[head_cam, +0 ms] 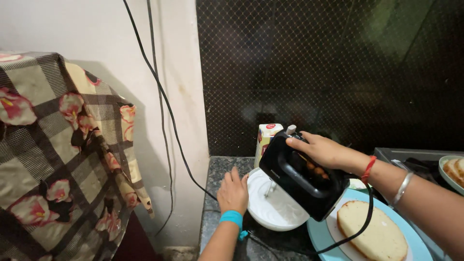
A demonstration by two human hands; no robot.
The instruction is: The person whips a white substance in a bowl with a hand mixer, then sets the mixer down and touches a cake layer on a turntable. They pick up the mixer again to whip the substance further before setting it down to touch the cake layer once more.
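Right now the right hand (321, 151) is wrapped over the top of a black hand mixer (302, 179), fingers curled round its handle in a firm closed grip. The mixer is tilted, its front end up near the hand and its beaters (270, 188) pointing down into a white bowl (273, 205). The bowl holds a white cream, and the beaters dip into it near the bowl's far side. A black cord (355, 234) runs from the mixer's back end and loops down in front of the bowl's right side.

The left hand (233, 192) rests against the bowl's left rim, palm down and fingers loosely together, touching the edge rather than clasping it. That wrist wears a blue band (231, 218).

Just right of the bowl sits a light blue plate (319, 237) with a flat round sponge cake (372, 232) on it. Behind the bowl stands a small carton (267, 140), white and yellow with a red mark, close to the mixer's front. Further right of the bowl, at the picture's edge, another dish (442, 171) holds more pale cake. The bowl stands on a dark speckled counter (217, 169). Well left of the bowl, a flowered checked cloth (58, 159) hangs over something by the wall, and two dark cables (166, 106) run down the wall between cloth and bowl.
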